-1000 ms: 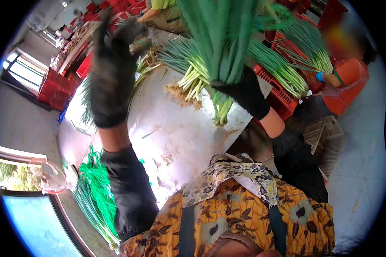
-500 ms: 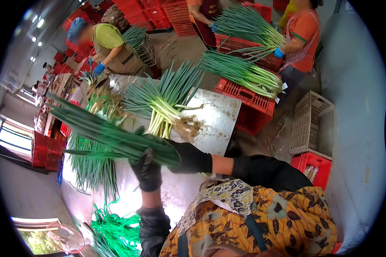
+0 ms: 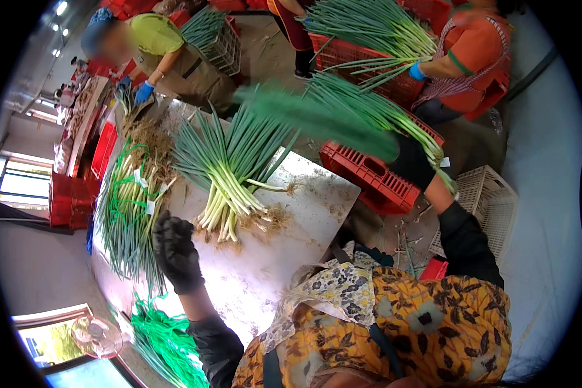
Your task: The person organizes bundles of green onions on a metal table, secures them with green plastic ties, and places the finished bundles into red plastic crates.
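My right hand (image 3: 410, 161), in a black glove, grips a bundle of green onions (image 3: 323, 123) by one end. The bundle is smeared by motion and held out over the red crate at the right. My left hand (image 3: 176, 253), also gloved in black, is over the left part of the table with its fingers curled in and nothing seen in them. Between my hands, a loose pile of green onions (image 3: 236, 174) with white stems and dirty roots lies on the pale table (image 3: 323, 187). Tied green onions (image 3: 132, 213) with green bands lie to the left.
Green ribbons (image 3: 165, 336) hang at the near left edge. A red crate (image 3: 368, 178) bearing more green onions stands beyond the table's right edge, near a pale basket (image 3: 488, 204). One co-worker (image 3: 475, 58) handles onions at right; another (image 3: 168, 58) bends over the far left.
My right hand has swung the bundle from the left across to the right, over the crate. My left hand has let go of it and moved a little left.
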Demonstrator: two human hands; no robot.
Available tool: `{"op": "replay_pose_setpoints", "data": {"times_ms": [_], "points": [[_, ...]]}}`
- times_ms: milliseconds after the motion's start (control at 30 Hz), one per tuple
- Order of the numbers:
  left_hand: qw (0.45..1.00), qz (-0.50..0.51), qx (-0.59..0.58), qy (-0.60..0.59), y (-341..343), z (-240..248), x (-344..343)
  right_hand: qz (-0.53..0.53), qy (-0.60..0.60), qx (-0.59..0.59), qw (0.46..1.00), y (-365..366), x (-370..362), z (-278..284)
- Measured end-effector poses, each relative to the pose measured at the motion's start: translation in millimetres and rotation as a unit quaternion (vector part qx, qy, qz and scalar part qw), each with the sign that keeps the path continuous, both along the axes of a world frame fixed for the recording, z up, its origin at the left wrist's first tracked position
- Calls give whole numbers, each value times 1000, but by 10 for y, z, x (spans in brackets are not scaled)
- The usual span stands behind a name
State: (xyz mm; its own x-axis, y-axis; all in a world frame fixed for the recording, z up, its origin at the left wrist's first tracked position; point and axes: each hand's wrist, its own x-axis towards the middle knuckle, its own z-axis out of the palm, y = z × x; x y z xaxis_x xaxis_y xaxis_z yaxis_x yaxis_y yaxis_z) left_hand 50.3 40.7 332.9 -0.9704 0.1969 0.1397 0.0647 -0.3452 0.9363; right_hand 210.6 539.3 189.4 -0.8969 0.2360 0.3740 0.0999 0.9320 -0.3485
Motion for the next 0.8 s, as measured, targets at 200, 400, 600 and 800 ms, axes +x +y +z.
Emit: {"op": "replay_pose_setpoints", "data": {"times_ms": [200,400,600,800], "points": [[985,59,-35,-156,-28,-630,383,-98,-158,-22,982,1431,-586,-814],[969,101,-126,-187,-81,-803,625,-217,-308,-2,926,1374,-718,-1715],[945,144,-138,-259,-361,-1014,902,-201,-528,48,824,855,-249,-2030],[909,185,-245,-282,-835,-1347,1177,-192,-397,-7,898,1031,-332,-2524]]}}
